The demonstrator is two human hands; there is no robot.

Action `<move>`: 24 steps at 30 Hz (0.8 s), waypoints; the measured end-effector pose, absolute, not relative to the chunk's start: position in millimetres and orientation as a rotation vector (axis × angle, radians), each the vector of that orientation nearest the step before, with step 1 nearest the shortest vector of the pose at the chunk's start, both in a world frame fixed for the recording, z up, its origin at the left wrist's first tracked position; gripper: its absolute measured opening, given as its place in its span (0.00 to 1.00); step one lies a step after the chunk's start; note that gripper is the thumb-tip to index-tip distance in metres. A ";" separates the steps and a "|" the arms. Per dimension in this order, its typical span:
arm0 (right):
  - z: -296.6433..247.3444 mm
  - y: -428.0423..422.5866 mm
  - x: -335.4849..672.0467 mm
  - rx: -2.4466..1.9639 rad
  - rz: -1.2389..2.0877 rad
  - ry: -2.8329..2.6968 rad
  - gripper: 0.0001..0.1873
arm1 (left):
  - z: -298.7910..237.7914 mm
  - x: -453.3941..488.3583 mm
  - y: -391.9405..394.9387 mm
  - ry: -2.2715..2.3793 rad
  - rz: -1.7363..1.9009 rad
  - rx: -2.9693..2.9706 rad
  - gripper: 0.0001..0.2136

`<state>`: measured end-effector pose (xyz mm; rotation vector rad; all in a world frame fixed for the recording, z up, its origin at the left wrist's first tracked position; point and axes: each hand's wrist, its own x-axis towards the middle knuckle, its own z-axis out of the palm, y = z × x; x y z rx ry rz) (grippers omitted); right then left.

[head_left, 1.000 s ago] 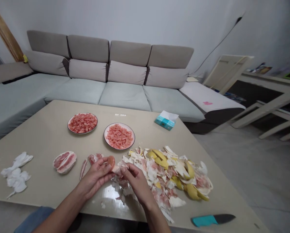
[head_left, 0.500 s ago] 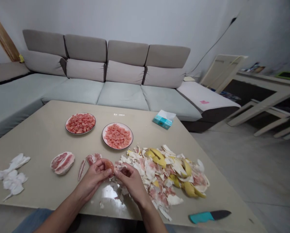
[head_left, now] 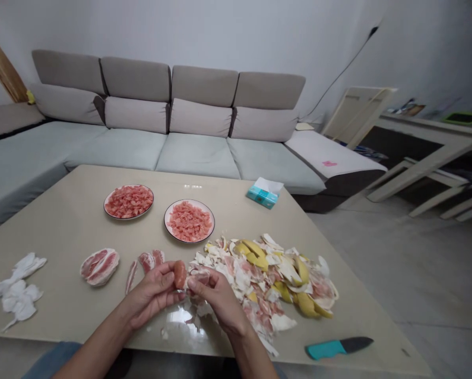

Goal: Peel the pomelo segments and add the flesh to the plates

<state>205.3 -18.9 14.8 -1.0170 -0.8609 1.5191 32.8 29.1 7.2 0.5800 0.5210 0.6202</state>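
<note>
My left hand (head_left: 153, 295) pinches a reddish pomelo segment (head_left: 179, 274) between thumb and fingers. Close beside it, my right hand (head_left: 218, 297) grips a piece of pale membrane (head_left: 198, 278) that touches or nearly touches the segment; I cannot tell which. Behind my left hand lie a few unpeeled pomelo segments (head_left: 146, 261), and to their left a partly opened pomelo piece (head_left: 100, 267) with white pith. Beyond are two dark-rimmed plates, a left plate (head_left: 108, 211) and a right plate (head_left: 168, 231), both heaped with small pink pulp pieces.
A wide pile of peel and membrane (head_left: 255, 273) spreads to the right. A teal-handled knife (head_left: 338, 347) lies near the front right edge. Crumpled white tissues (head_left: 20, 289) are at the left, a tissue pack (head_left: 264, 192) at the back. A sofa (head_left: 196, 152) stands behind the table.
My left hand has opened out slightly, with its lower fingers extended, and the segment shows more upright. The membrane in my right hand shows more clearly. The view has shifted slightly.
</note>
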 end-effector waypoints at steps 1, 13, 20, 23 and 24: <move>14.8 -19.0 205.6 -1.015 1.522 -0.874 0.18 | 8.9 33.3 28.7 0.519 0.618 0.614 0.17; 9.5 -19.2 207.5 -1.052 1.485 -0.942 0.17 | 13.5 39.6 27.6 0.653 0.725 0.717 0.18; 5.1 -18.9 209.2 -1.074 1.483 -0.870 0.17 | 17.7 38.7 26.6 0.642 0.678 0.687 0.19; 6.2 -18.6 209.0 -1.090 1.468 -0.826 0.18 | 17.2 37.5 27.3 0.656 0.667 0.673 0.19; 6.6 -18.4 209.2 -1.093 1.466 -0.817 0.18 | 16.7 36.8 27.7 0.658 0.663 0.673 0.19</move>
